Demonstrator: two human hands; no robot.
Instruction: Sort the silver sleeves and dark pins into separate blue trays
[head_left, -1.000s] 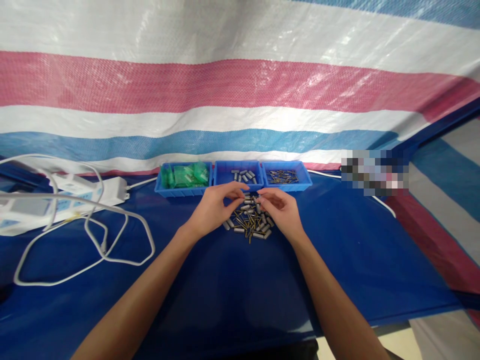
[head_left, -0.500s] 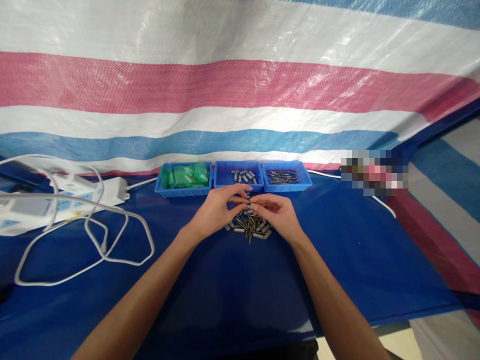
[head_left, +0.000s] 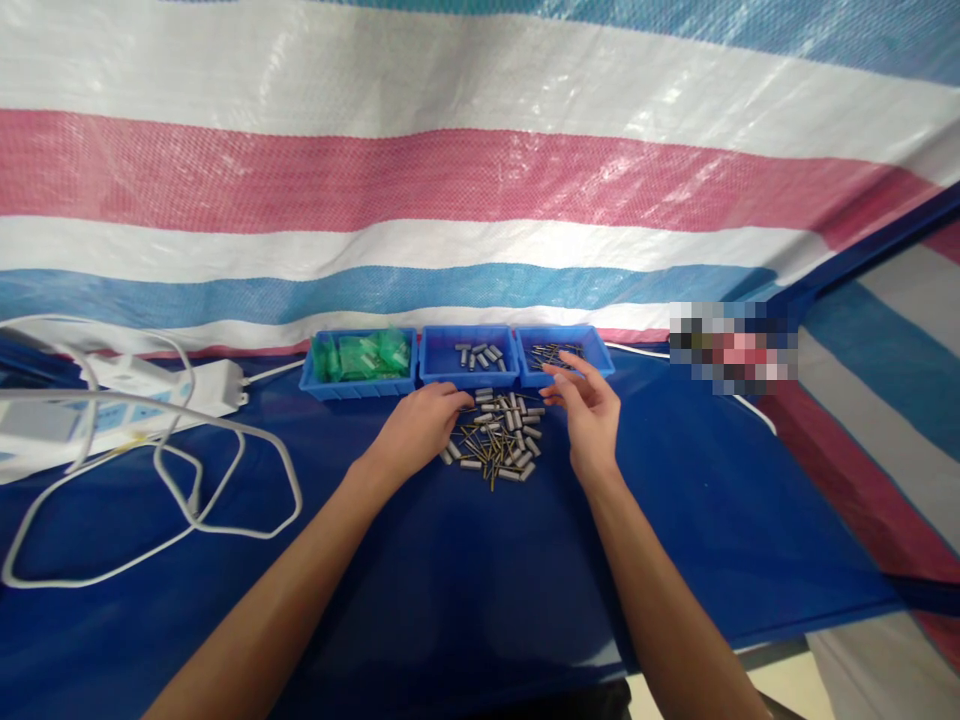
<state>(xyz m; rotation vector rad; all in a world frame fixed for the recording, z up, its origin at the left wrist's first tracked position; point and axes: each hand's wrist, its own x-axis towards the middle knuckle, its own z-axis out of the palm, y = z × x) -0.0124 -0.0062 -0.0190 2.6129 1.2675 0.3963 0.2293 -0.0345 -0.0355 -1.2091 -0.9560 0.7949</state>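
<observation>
My left hand (head_left: 424,428) is at the left edge of a loose pile, its fingers curled together; what they hold, if anything, is hidden. My right hand (head_left: 592,415) hovers at the pile's right, just in front of the right blue bin (head_left: 604,366), fingers apart. Nothing can be made out in it. The pile mixes short grey metal cylinders (head_left: 513,418) with thin brass-coloured metal rods (head_left: 493,470). More thin rods (head_left: 546,354) lie in the right bin, partly behind my right fingers. Several grey cylinders (head_left: 482,355) lie in the middle blue bin (head_left: 441,362).
The left blue bin (head_left: 352,392) holds green plastic packets (head_left: 364,355). A white power strip (head_left: 214,390) and looped white cable (head_left: 296,480) lie at left. A striped tarp (head_left: 480,180) rises behind the bins. A blurred-out object (head_left: 735,345) sits at far right on the blue table (head_left: 712,520).
My hands have separated from above the pile. The right hand has moved right towards the right bin and opened its fingers; the left has drawn left. More of the pile shows.
</observation>
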